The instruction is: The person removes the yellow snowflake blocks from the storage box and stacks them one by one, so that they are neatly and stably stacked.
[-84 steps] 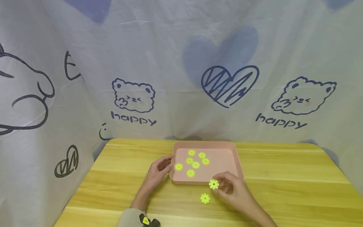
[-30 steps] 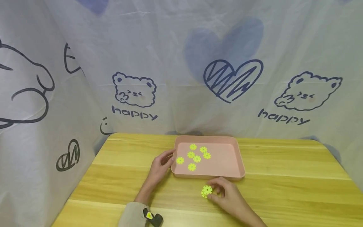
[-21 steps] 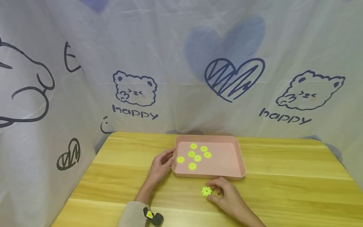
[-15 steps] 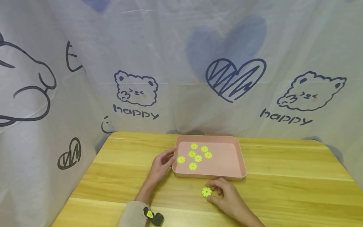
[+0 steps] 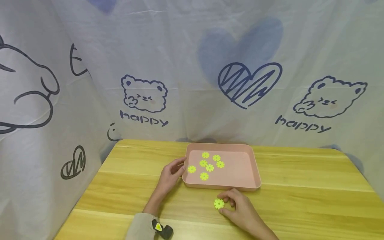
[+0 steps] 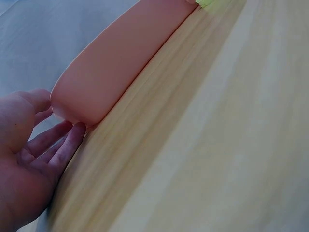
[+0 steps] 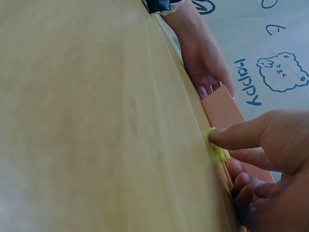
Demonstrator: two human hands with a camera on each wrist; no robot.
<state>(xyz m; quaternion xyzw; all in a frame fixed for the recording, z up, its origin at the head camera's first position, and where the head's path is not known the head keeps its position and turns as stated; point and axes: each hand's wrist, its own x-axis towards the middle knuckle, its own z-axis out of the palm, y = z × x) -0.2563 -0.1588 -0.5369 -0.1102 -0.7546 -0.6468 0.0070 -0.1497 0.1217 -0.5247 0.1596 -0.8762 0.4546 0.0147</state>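
Observation:
A pink rectangular tray [image 5: 238, 168] stands on the wooden table, with several yellow-green notched snowflake discs [image 5: 204, 176] lying flat on its left half. My left hand [image 5: 168, 175] touches the tray's left outer side; its fingers are loosely bent, and fingertips rest against the outer wall [image 6: 108, 58] in the left wrist view. In front of the tray, my right hand [image 5: 240, 208] pinches a snowflake disc [image 5: 219, 203] between thumb and fingers, close over the tabletop. The right wrist view shows the yellow-green edge [image 7: 221, 153] partly hidden by fingers; whether a second disc lies beneath cannot be told.
The light wooden table [image 5: 306, 190] reaches out on both sides of the tray. A white cloth [image 5: 192, 110] with printed bears and hearts hangs behind it and at the left. A black wrist device [image 5: 163, 229] sits on my left sleeve.
My right hand has brought its disc left and toward me, over the loose disc on the table, which no longer shows separately. The left hand stays at the tray. The view has tilted slightly.

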